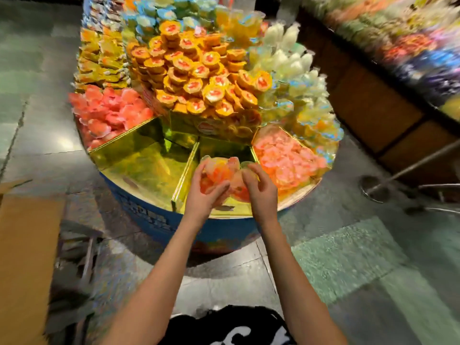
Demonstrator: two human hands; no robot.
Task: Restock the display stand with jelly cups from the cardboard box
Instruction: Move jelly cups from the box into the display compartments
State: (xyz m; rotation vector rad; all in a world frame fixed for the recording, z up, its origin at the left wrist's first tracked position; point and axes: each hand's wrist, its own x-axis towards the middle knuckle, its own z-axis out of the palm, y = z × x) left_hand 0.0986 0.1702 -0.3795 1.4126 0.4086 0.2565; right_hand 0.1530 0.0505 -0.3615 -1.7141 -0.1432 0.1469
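Both hands hold a bunch of pink-orange jelly cups (221, 173) over a gold-lined front compartment (224, 148) of the round display stand (149, 215). My left hand (204, 192) curls round the bunch from the left and my right hand (261, 188) cups it from the right. The gold compartment to the left (144, 168) holds nothing. A flap of the cardboard box (27, 245) shows at the left edge; its inside is out of view.
Pink cups fill the compartments at left (109, 110) and right (283, 158). Orange-lidded cups (196, 78) pile in the stand's middle, with yellow, blue and white sweets behind. A wooden shelf counter (373, 100) and a metal stand base (373, 188) are on the right.
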